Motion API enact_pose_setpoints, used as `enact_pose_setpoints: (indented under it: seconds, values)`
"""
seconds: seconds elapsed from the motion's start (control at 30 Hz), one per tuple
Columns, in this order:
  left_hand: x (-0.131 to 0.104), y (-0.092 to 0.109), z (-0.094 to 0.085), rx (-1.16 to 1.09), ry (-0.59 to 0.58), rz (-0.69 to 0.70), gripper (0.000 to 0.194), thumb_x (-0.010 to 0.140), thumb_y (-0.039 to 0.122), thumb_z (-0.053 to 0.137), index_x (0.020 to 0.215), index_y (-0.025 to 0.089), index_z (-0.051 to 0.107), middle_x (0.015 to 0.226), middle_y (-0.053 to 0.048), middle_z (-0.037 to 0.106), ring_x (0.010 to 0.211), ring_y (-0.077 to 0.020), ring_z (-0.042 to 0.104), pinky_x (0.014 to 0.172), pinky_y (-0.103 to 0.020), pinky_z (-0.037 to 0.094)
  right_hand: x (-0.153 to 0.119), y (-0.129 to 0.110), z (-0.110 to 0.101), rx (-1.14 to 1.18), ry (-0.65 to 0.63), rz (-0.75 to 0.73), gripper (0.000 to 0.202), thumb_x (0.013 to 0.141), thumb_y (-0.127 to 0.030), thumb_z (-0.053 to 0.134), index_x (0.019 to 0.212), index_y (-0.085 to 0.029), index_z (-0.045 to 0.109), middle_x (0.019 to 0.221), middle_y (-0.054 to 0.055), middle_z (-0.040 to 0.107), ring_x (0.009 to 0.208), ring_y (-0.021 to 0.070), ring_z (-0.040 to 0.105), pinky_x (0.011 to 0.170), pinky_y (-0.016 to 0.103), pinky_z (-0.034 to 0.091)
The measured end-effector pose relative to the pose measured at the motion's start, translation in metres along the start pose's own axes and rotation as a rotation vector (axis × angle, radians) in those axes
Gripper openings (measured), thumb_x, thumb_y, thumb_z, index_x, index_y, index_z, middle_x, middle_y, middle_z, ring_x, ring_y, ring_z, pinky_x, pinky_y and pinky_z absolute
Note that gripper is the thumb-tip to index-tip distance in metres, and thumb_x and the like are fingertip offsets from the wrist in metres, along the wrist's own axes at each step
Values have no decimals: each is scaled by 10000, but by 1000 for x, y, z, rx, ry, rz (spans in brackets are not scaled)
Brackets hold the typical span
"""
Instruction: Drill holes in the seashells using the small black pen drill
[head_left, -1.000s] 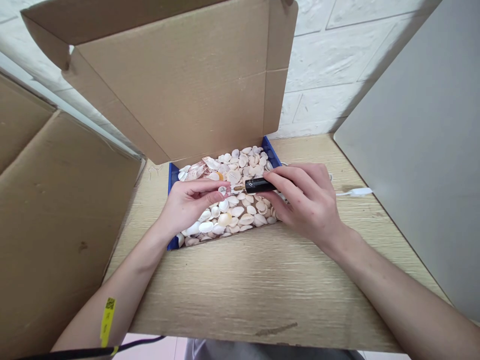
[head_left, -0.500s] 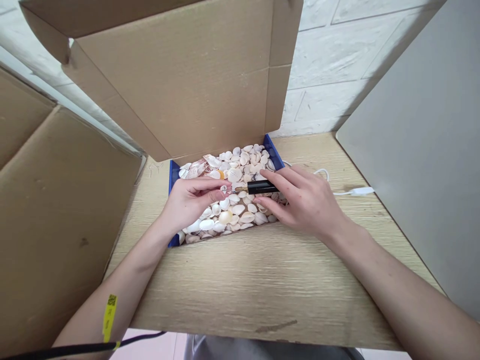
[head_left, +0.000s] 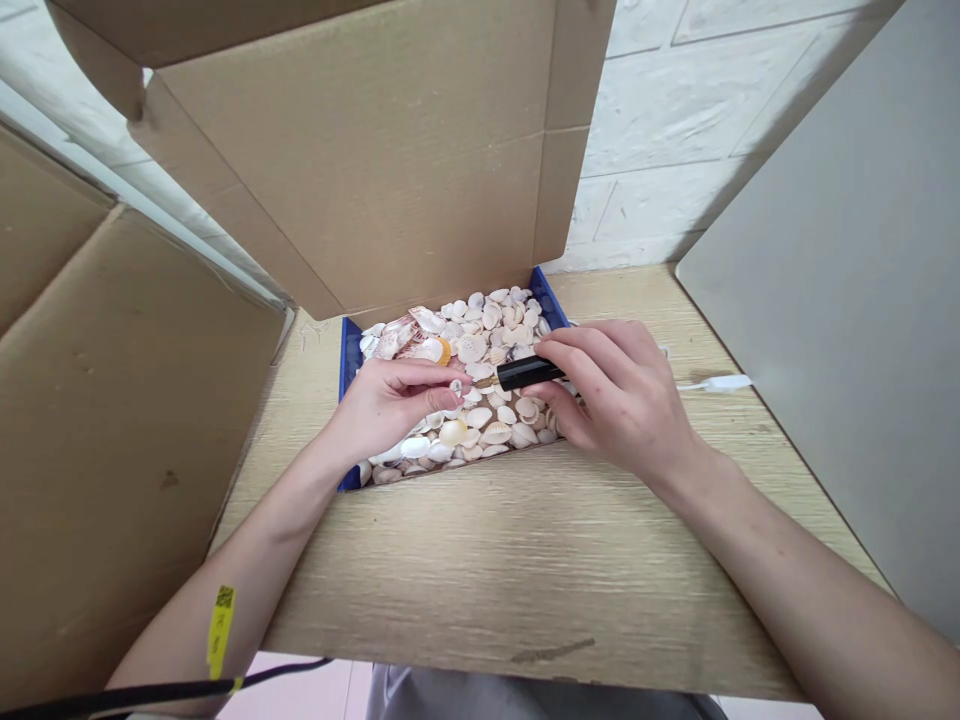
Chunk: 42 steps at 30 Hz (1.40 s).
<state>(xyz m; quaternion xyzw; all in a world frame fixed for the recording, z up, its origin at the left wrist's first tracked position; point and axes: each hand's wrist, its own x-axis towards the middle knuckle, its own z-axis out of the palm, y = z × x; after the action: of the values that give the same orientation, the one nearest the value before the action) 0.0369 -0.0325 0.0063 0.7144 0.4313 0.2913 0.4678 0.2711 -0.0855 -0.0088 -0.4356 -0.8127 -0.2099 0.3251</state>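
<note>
My left hand [head_left: 397,400] pinches a small white shell [head_left: 456,387] between thumb and fingers. My right hand [head_left: 615,385] is wrapped around a black cylindrical mini drill [head_left: 525,373] with a brass-coloured chuck. The drill lies nearly level, its tip pointing left at the pinched shell; whether the bit touches the shell I cannot tell. Both hands are above an open box [head_left: 350,360] with blue side walls. Many shells [head_left: 476,418] fill it, mostly white and cream, some larger and streaked at the back left.
The cardboard lid [head_left: 360,160] stands up behind the box. More cardboard [head_left: 135,400] rises at the left, and a grey panel [head_left: 847,280] leans at the right. A white cable [head_left: 724,384] runs right across the wooden table [head_left: 450,570]. A black cable [head_left: 150,695] crosses the lower left.
My right hand has shifted slightly right and its fingers have closed in more around the drill. The shell in my left hand has moved a little to the right and down.
</note>
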Motion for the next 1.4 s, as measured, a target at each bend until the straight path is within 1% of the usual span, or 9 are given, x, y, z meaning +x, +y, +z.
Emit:
enact_pose_setpoints:
  seconds: [0.13, 0.23, 0.33, 0.5, 0.67, 0.83, 1.03, 1.23, 1.4]
  values:
    - [1, 0, -1, 12, 2, 51, 154, 705, 246, 764, 855, 220, 788, 846, -46, 768, 756, -187, 673, 678, -290, 525, -2, -2, 2, 56, -128, 64, 247, 915, -349, 503, 895, -126, 607, 782, 71, 668, 654, 177, 564, 613, 310, 382]
    - [0, 1, -1, -6, 25, 49, 147, 718, 241, 756, 860, 219, 786, 853, -46, 765, 736, -169, 663, 651, -271, 511, -3, -4, 2, 92, -180, 94, 282, 923, -374, 483, 901, -131, 625, 703, 40, 648, 586, 161, 548, 571, 290, 368]
    - [-1, 1, 0, -17, 38, 30, 151, 731, 260, 751, 870, 209, 782, 852, -45, 764, 736, -160, 662, 656, -262, 510, -2, -5, 1, 102, -152, 56, 322, 897, -426, 529, 977, -126, 615, 712, 34, 647, 603, 163, 559, 575, 286, 385]
    - [-2, 0, -1, -22, 64, -2, 207, 740, 318, 752, 908, 199, 775, 906, -52, 764, 754, -160, 667, 672, -257, 514, 1, -2, -2, 28, -75, -50, 240, 879, -333, 583, 1008, -130, 580, 760, 46, 661, 652, 165, 563, 603, 294, 407]
    - [-1, -1, -2, -28, -2, -21, 198, 739, 307, 750, 913, 215, 777, 880, -45, 771, 734, -162, 675, 651, -260, 518, 0, 0, -2, -31, 19, -80, 186, 854, -249, 618, 1011, -173, 552, 886, 51, 698, 731, 175, 579, 623, 317, 413]
    - [-1, -2, -1, 3, -38, -33, 211, 714, 310, 767, 898, 209, 782, 776, -40, 769, 756, -194, 693, 677, -289, 539, -2, 0, -1, -8, 98, -84, 296, 797, -192, 682, 1063, -159, 557, 969, 81, 699, 869, 211, 593, 701, 341, 461]
    - [-1, -3, -2, -4, -19, 45, 181, 717, 247, 765, 897, 261, 778, 898, -29, 775, 800, -183, 694, 715, -287, 539, -2, 2, -1, 30, 57, -68, 297, 823, -244, 658, 1081, -137, 556, 946, 101, 688, 801, 199, 586, 680, 339, 482]
    - [0, -2, -2, 0, 4, 118, 191, 733, 199, 747, 914, 252, 774, 875, -40, 773, 779, -175, 677, 677, -277, 525, -2, -2, 1, 44, 19, -31, 284, 851, -335, 630, 1046, -138, 570, 870, 73, 688, 711, 169, 583, 597, 294, 450]
    - [1, -4, -1, 3, -53, 184, 212, 696, 161, 773, 898, 228, 781, 829, -41, 771, 685, -140, 665, 624, -231, 510, -2, -11, 4, 75, -64, -25, 280, 896, -375, 561, 1018, -124, 587, 800, 52, 667, 705, 160, 597, 579, 273, 426]
